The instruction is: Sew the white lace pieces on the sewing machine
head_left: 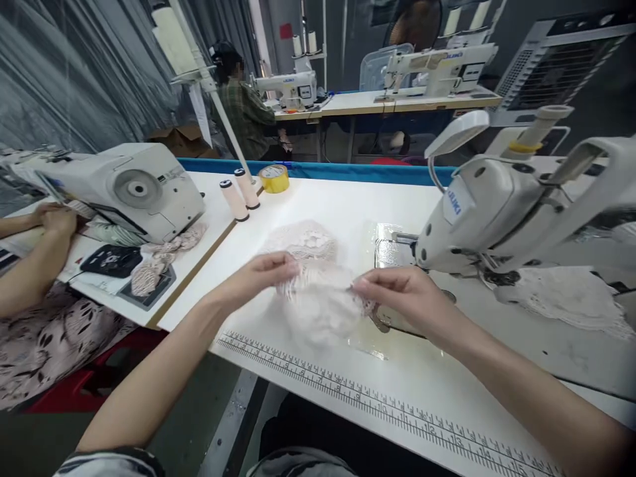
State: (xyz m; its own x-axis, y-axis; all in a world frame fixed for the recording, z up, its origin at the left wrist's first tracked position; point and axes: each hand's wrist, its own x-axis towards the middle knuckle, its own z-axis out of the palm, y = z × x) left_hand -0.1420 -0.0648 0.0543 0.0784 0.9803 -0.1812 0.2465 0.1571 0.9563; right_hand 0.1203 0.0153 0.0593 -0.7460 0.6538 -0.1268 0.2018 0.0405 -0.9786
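Note:
Stretched between my two hands is a pale pink lace piece [322,308], blurred by motion, above the white sewing table [238,278]. My left hand [271,270] pinches its left upper edge between thumb and fingers. On the other side, my right hand [392,288] pinches the right edge. Just behind, more pale lace [303,237] lies on the tabletop; whether it joins the held piece I cannot tell. The sewing machine [462,212] stands to the right of my right hand, with white lace fabric [571,298] on its bed.
Two thread cones [238,195] and a yellow tape roll [274,179] stand at the back left. A printed ruler [348,391] runs along the front edge. At left, a co-worker's hands [54,222] are by another sewing machine [144,192]. Another person [241,112] sits farther back.

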